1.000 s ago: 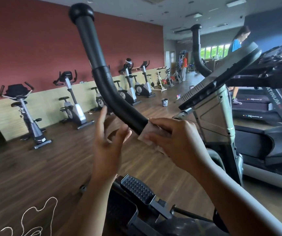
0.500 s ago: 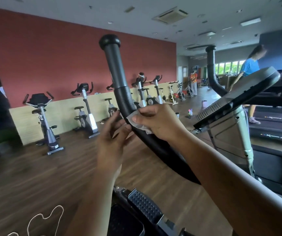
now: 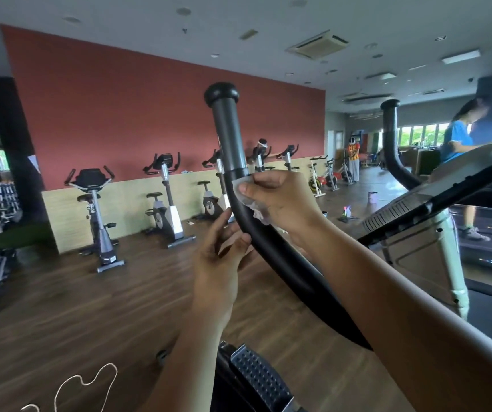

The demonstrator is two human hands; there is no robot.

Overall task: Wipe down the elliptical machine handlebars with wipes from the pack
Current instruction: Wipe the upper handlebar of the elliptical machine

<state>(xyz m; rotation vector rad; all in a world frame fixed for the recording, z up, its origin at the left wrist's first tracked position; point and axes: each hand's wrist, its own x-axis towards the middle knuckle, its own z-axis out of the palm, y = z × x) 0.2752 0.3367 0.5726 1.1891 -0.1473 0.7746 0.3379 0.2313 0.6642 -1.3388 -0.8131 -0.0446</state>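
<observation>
Moderately bright, even indoor light. Daylight from far windows [image 3: 417,134], overexposed. Ceiling light panels [image 3: 460,56] on. Soft sheen along handlebar [image 3: 228,135] and wooden floor [image 3: 90,307]; shadows faint. Wide-angle bending at frame edges. Foot pedal [image 3: 259,379] at bottom edge soft; distant exercise bikes [image 3: 166,209] slightly blurred.

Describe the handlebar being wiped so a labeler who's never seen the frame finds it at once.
In front of the red wall, mid-frame, a thick black curved tube with a knobbed top rises: the near handlebar. The right hand holds a white wipe against it just below its grey upper section. The far handlebar, right of it behind the console, has no hands on it.
</observation>
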